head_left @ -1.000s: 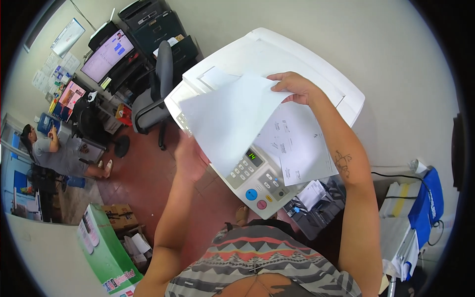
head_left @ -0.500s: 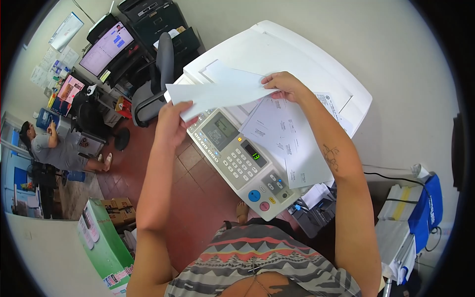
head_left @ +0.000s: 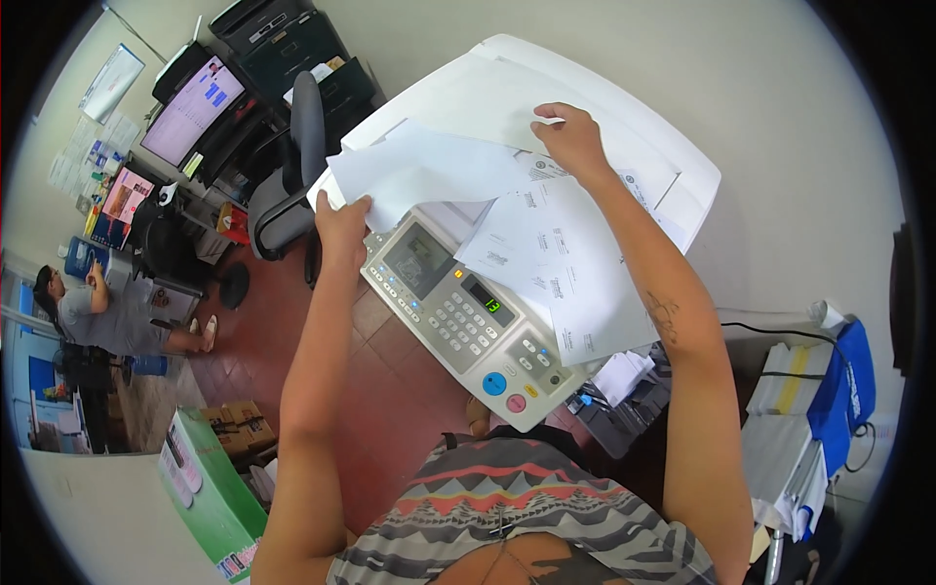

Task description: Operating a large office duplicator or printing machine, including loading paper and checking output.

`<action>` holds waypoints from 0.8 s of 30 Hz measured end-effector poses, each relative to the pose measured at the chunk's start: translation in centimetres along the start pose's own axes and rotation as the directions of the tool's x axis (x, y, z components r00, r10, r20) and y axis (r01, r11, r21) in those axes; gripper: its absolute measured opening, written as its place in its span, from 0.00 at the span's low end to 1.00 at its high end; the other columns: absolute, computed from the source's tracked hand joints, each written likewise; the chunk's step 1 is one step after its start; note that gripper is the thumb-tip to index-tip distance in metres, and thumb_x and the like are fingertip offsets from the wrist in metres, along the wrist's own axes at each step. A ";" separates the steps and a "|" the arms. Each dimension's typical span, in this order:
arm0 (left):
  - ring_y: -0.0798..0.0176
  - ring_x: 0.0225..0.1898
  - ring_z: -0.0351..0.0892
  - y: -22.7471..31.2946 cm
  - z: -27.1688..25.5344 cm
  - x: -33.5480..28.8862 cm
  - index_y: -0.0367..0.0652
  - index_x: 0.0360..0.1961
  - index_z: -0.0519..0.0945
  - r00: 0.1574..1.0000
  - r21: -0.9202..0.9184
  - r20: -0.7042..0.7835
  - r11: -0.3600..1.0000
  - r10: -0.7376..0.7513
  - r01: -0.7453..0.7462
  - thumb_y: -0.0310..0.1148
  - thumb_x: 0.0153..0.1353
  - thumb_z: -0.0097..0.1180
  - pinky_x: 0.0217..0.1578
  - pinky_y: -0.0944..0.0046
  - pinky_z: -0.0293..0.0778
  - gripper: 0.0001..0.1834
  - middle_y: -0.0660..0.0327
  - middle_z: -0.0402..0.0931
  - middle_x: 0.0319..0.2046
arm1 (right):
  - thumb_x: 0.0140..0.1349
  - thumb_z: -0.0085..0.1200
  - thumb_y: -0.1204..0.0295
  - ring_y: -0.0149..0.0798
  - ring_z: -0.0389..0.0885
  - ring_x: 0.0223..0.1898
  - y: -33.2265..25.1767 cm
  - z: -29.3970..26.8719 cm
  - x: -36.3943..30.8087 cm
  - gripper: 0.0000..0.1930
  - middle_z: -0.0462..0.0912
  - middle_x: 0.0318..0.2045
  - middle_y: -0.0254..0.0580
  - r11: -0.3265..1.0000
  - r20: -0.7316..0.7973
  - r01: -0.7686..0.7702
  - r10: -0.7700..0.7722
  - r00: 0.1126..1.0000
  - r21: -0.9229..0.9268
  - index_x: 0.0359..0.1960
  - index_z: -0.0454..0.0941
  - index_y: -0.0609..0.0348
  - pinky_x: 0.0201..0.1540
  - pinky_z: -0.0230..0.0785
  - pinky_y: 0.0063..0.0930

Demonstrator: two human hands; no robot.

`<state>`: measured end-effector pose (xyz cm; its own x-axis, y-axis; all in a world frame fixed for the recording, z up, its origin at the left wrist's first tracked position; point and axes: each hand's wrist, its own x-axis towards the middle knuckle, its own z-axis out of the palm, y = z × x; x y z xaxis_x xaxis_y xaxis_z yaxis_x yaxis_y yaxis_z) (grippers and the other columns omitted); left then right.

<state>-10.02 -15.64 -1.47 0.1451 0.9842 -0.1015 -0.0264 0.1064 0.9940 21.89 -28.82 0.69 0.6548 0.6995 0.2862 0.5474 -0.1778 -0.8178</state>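
A slightly curved white sheet of paper (head_left: 429,168) lies at an angle across the white copier lid (head_left: 575,97). At its left edge is my left hand (head_left: 341,234), thumb against the paper and index finger spread apart from it; the other fingers are partly hidden. Above the lid, past the sheet's right end, my right hand (head_left: 577,144) is empty, its thumb and index finger apart. Overlapping printed sheets (head_left: 546,253) lie under my right forearm, covering part of the copier. The control panel (head_left: 458,317) shows buttons, a small screen and a lit green display.
A black tray (head_left: 624,419) holding papers stands below the copier's near right side. Left of the copier are a grey office chair (head_left: 278,210) and desks with monitors (head_left: 195,107). Another person (head_left: 107,312) sits far left. A green box (head_left: 205,483) stands lower left.
My right hand has let go of the sheet and its fingers have opened. The sheet has dropped lower onto the lid. My left hand has moved slightly down and left, its fingers now spread.
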 end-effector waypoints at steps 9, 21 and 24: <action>0.52 0.58 0.79 -3.0 0.3 -5.5 0.51 0.81 0.39 0.992 -0.178 -0.067 0.976 0.111 -0.122 0.08 0.61 0.45 0.52 0.54 0.80 0.52 0.43 0.67 0.66 | 0.62 0.63 0.69 0.31 0.80 0.30 -0.3 -10.0 -7.7 0.15 0.86 0.33 0.43 0.986 0.062 -0.161 0.158 0.985 0.042 0.49 0.86 0.60 0.36 0.73 0.27; 0.69 0.27 0.77 -3.8 2.8 0.0 0.21 0.63 0.72 0.988 0.012 -0.110 0.994 0.111 -0.110 0.12 0.56 0.49 0.28 0.71 0.73 0.30 0.45 0.81 0.47 | 0.63 0.62 0.71 0.25 0.72 0.25 1.1 -12.0 -12.8 0.12 0.80 0.25 0.34 0.977 0.084 -0.161 0.151 0.985 0.140 0.47 0.87 0.60 0.30 0.68 0.23; 0.67 0.32 0.80 -3.8 2.2 0.2 0.20 0.65 0.69 0.988 -0.079 -0.119 0.991 0.097 -0.106 0.13 0.55 0.51 0.30 0.72 0.74 0.32 0.45 0.80 0.49 | 0.63 0.62 0.72 0.24 0.72 0.24 1.6 -13.1 -13.8 0.12 0.80 0.25 0.34 0.975 0.057 -0.155 0.147 0.987 0.160 0.47 0.87 0.60 0.28 0.67 0.22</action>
<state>-7.71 -16.12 -5.22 0.0230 0.9997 -0.0093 -0.1200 0.0120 0.9927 20.60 -47.83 1.95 0.6976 0.7039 0.1337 0.3491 -0.1709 -0.9214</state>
